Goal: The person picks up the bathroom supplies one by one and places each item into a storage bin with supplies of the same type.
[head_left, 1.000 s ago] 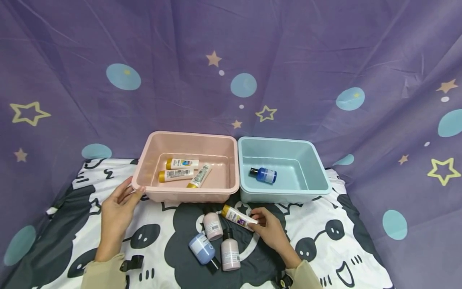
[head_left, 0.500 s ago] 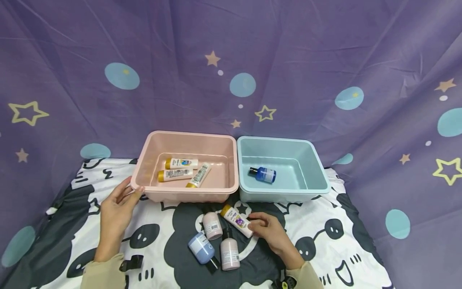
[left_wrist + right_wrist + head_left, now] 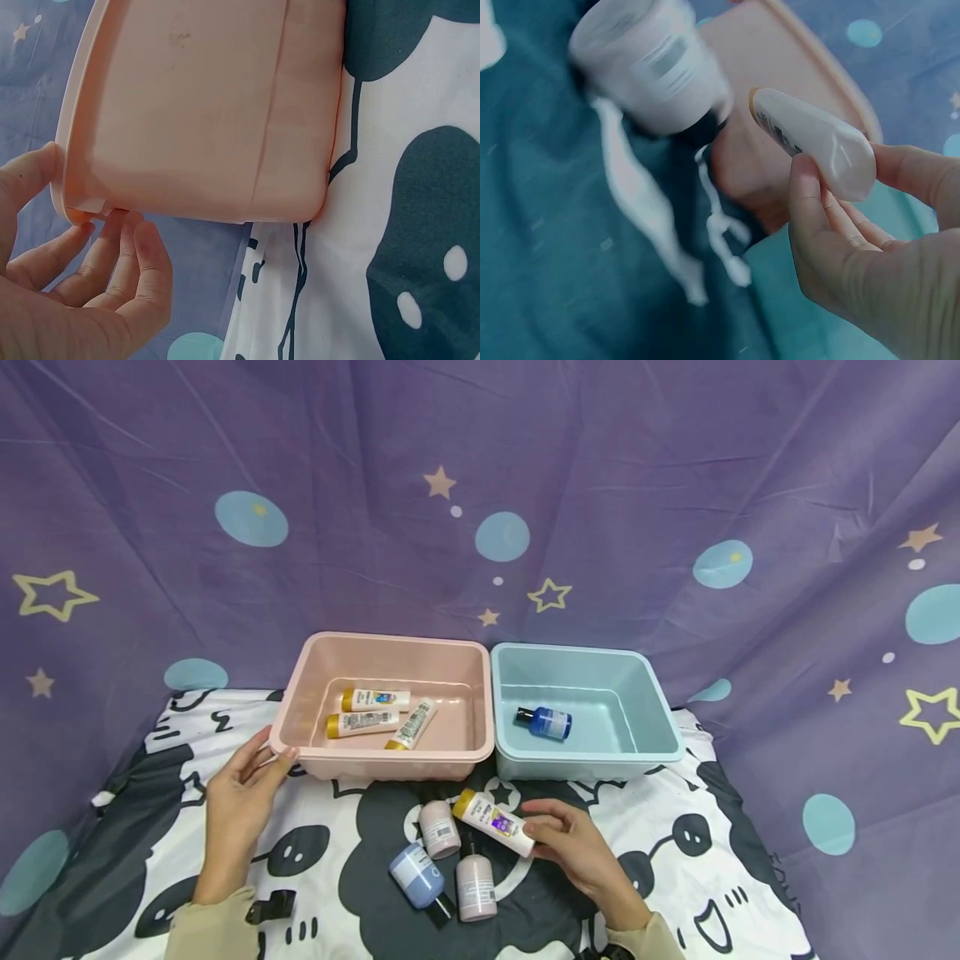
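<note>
Two plastic bins stand side by side on a black-and-white cartoon-print cloth [image 3: 637, 827], in front of a purple curtain [image 3: 637, 460] printed with stars and pale blue ovals. At the near left corner of the pink bin [image 3: 401, 768], the left hand [image 3: 243, 793] grips the rim, thumb and fingers bent around the corner. Inside that bin lie three white tubes with yellow caps: one toward the back [image 3: 382, 700], one just in front of it [image 3: 363, 723], and a slanted one [image 3: 412, 725] to their right, its cap toward the person. The light blue bin [image 3: 592, 768] holds one dark blue bottle [image 3: 549, 724] on its side, black cap pointing left.

On the near side of both bins, the right hand [image 3: 566, 843] pinches the capless end of a fourth white tube [image 3: 493, 823] between thumb and fingers; its yellow cap points up and to the left, near a pale pink bottle [image 3: 439, 830]. A second pale pink bottle [image 3: 476, 889] is closer to the person, and both have black caps directed toward the bins. Beside them, a light blue bottle [image 3: 417, 875] has its black cap turned to the lower right. Beige sleeves [image 3: 213, 931] cover both forearms.
</note>
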`<state>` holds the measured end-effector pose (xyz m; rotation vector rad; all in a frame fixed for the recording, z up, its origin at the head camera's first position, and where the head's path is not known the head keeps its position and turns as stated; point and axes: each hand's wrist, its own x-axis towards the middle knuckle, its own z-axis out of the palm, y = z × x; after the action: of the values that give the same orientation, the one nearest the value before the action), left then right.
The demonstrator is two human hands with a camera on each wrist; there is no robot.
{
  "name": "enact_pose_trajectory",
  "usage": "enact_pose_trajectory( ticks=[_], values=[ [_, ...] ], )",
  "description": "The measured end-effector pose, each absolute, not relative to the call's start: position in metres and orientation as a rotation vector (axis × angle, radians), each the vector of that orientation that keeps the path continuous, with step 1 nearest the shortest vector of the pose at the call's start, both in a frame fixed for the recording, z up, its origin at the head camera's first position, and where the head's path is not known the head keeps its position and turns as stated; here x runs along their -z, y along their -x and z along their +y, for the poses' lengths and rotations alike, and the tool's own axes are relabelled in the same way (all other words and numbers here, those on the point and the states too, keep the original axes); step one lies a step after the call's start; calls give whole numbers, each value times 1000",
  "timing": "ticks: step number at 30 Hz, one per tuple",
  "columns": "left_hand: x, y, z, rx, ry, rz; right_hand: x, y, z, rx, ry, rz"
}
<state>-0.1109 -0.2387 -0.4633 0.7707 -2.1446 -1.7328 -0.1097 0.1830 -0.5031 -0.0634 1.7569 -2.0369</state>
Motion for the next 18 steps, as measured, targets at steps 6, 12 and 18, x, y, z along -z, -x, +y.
enact_pose_trajectory(
  ticks=[6,12,18],
  values=[
    [463,112,-239,1733,-768,-2143,476,109,182,2096,151,1732],
    [463,112,-239,1727,-785,-2147,451,119,178,2124,215,1759],
    [465,112,-240,1731,-805,-2150,424,145,167,2126,291,1788]
  ],
)
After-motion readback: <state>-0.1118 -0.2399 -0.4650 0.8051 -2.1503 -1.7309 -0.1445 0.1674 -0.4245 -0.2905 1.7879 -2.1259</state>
